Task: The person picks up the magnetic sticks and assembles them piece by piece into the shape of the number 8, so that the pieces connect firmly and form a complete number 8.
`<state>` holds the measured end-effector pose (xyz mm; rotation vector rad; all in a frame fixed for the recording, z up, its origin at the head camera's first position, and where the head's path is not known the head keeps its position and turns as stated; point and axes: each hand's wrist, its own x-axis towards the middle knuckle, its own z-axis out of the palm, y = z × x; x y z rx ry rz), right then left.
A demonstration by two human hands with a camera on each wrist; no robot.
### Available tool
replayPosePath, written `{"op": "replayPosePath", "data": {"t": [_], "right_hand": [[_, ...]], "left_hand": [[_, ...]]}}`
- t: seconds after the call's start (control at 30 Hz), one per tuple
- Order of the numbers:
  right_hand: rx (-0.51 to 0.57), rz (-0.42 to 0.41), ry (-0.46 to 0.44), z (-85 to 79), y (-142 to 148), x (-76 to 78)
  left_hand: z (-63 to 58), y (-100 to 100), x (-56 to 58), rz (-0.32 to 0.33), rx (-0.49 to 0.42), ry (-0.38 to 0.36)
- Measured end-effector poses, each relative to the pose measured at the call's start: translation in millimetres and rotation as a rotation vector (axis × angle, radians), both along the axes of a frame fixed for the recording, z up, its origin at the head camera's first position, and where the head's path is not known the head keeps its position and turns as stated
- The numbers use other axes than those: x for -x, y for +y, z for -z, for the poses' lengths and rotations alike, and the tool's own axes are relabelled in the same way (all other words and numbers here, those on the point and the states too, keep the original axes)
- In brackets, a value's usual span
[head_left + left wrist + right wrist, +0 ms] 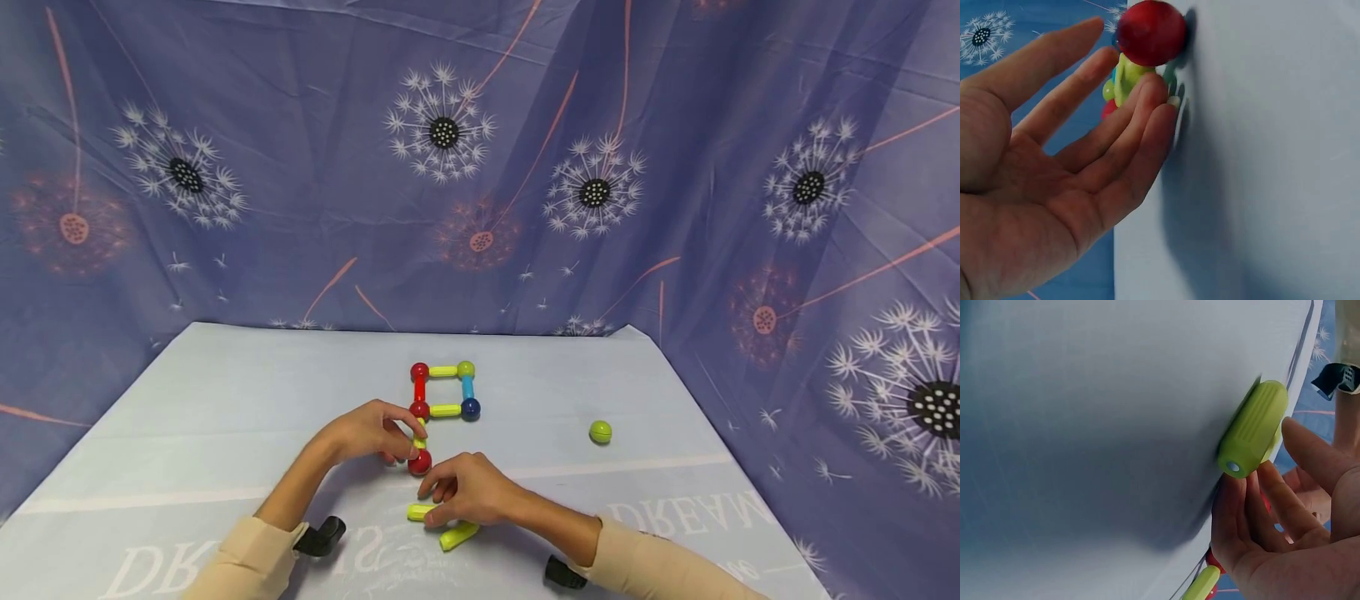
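A flat square frame of balls and short rods lies mid-table, with a red rod (pixel 420 389), a light blue rod (pixel 468 387) and a dark blue ball (pixel 470 408). From its near left corner a yellow-green rod (pixel 420 433) runs to a red ball (pixel 420 462). My left hand (pixel 1066 162) is beside these two, fingers extended, thumb and index apart. My right hand (pixel 476 490) reaches over two loose yellow-green rods; thumb and fingertips are around the farther rod (pixel 419 512). The nearer rod (pixel 1254 431) lies slantwise below the hand.
A lone green ball (pixel 600 432) sits to the right of the frame on the pale, lettered cloth (pixel 637 475). Behind and beside the table hangs a blue dandelion-print curtain (pixel 315 208). Black straps (pixel 321 536) are around both wrists.
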<state>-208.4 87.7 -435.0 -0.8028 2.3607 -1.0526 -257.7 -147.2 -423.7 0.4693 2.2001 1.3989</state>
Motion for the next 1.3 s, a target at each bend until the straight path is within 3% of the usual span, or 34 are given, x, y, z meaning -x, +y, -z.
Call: {"op": "replayPosePath", "data": {"t": [0.2, 0.6, 1.3], "right_hand": [[0.008, -0.018, 0.008, 0.8, 1, -0.3], [0.004, -0.003, 0.014, 2.9, 0, 0.0], [-0.034, 0.119, 0.116, -1.3, 13, 20.3]], "left_hand": [[9.3, 0, -2.9, 0.041, -0.004, 0.009], [17.4, 1, -2.2, 0.041, -0.021, 0.039], [19.1, -1, -2.7, -0.013, -0.059, -0.035]]}}
